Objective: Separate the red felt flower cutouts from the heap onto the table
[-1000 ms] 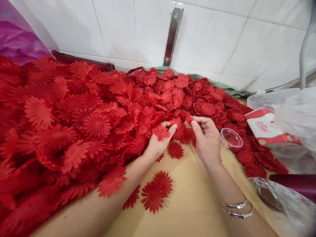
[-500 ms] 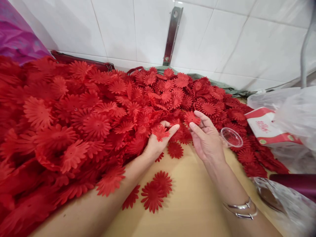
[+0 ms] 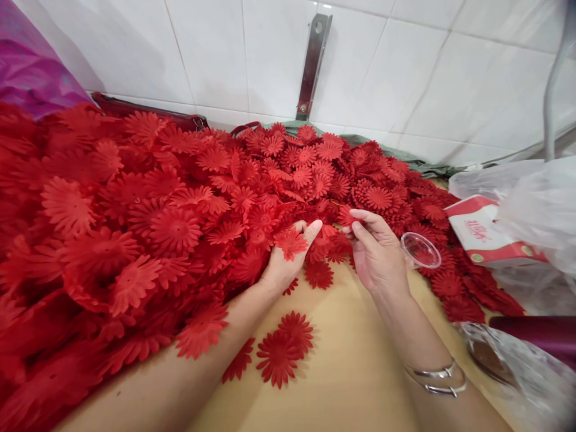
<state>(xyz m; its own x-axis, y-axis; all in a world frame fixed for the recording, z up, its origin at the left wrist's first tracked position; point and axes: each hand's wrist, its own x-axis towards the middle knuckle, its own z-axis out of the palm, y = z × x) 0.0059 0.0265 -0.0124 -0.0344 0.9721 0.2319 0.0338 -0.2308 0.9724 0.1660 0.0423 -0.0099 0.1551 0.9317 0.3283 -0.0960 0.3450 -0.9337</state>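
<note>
Between both hands (image 3: 333, 252), red flower cutouts (image 3: 292, 242)

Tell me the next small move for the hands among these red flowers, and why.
Probably lift the right hand clear with the small red fabric flower pinched at its fingertips. The left hand lies palm-up holding another flower at the edge of the pile, so the picked piece looks free to separate.

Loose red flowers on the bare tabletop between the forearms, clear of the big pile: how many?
3, in one overlapping cluster: the front flower, one behind it to the right, one to its left partly under the left forearm. More may be hidden beneath the arm.
</note>
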